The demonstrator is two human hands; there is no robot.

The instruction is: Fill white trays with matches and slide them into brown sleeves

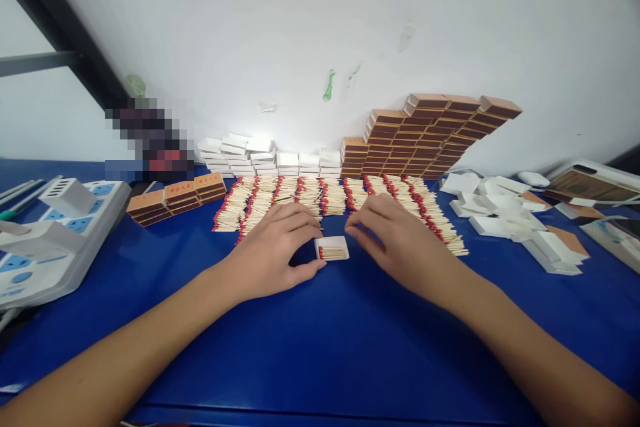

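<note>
A small white matchbox tray (339, 240) lies on the blue table in front of me, with several red-tipped matches (334, 253) along its near side. My left hand (280, 247) grips the tray's left end, thumb at the near corner and index finger at the far one. Just beyond the tray's right end hovers my right hand (387, 230), its fingers bent and thumb and index tips close together. Whether anything is pinched there is hidden. Behind both hands, rows of loose matches (333, 197) lie side by side, their heads forming red bands.
White trays (260, 157) are stacked along the wall, beside a tall stack of brown matchboxes (420, 140). A short row of matchboxes (177, 197) sits left, near a power strip (75, 233). Loose white trays (510, 210) and a phone-like object (595, 180) lie right.
</note>
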